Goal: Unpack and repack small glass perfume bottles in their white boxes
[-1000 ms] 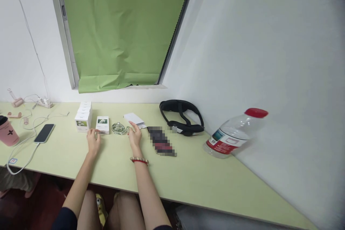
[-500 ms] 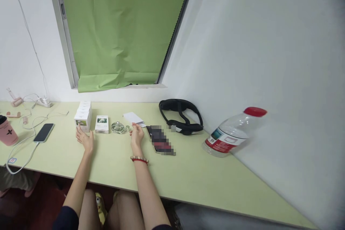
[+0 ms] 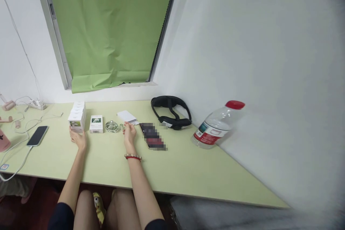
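My left hand (image 3: 78, 139) rests at the near end of a row of small white boxes (image 3: 77, 116), its thumb apart and its fingers at the front box's lower edge. Whether they press on it I cannot tell. Beside the row lies one more white box (image 3: 96, 124) with a green and white picture. A clear glass bottle (image 3: 112, 126) lies to its right, with a small glass stopper (image 3: 121, 127) beside it. Close to the stopper, my right hand (image 3: 130, 133) is closed with curled fingers; what they hold, if anything, is hidden. Behind it lies a folded white paper (image 3: 126, 116).
A blurred-out dark flat item (image 3: 152, 136) lies right of my right hand. Farther back are a black head strap (image 3: 172, 113) and a large red-capped plastic bottle (image 3: 215, 127) by the wall. Leftward are a phone (image 3: 37, 136) on a white cable and a pink cup (image 3: 4, 142).
The camera view has swung slightly to the right, so everything sits farther left in the picture. My left hand's fingers look lower on the front box; my right hand keeps its curled pose.
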The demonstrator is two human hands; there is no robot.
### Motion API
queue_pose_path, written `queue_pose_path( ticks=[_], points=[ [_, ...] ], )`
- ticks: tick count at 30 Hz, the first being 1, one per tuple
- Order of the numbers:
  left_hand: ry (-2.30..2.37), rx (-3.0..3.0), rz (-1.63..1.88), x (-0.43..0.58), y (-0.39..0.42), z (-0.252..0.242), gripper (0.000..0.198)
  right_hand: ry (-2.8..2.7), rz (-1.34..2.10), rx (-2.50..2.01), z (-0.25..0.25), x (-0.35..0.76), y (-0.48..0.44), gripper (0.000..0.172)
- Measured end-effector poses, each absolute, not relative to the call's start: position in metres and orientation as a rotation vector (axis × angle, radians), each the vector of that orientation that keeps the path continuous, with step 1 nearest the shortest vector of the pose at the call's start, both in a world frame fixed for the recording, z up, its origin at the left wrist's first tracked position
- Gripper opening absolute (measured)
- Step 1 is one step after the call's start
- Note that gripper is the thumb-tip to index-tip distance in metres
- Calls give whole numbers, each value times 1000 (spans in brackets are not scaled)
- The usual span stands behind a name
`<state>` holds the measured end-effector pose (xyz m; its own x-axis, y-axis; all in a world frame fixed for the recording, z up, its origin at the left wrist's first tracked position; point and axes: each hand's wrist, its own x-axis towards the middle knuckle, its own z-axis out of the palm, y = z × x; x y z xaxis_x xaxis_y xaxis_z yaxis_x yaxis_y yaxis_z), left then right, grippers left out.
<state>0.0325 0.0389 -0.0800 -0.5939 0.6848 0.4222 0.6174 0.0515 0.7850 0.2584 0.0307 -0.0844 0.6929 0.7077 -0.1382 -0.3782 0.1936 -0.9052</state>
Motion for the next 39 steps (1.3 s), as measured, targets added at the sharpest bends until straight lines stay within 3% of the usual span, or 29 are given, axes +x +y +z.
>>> queue_pose_path(
  ticks=[7, 13, 25, 33, 39],
  points=[
    [2305, 1249, 1592, 32, 33, -62, 98, -381, 737, -1157, -85, 256, 35, 35],
    [2352, 1130, 1607, 31, 26, -56, 71, -382, 717, -1146, -83, 254, 36, 36],
    [2318, 1320, 1707, 23, 28, -65, 71, -379, 709, -1129, -76, 251, 31, 34],
    [2272, 1514, 1772, 28, 26, -58, 42, -374, 722, -1138, -72, 252, 28, 33],
    [2059, 1963, 1568, 36, 20, -59, 27, -532, 362, -1232, -61, 243, 15, 25]
  ],
)
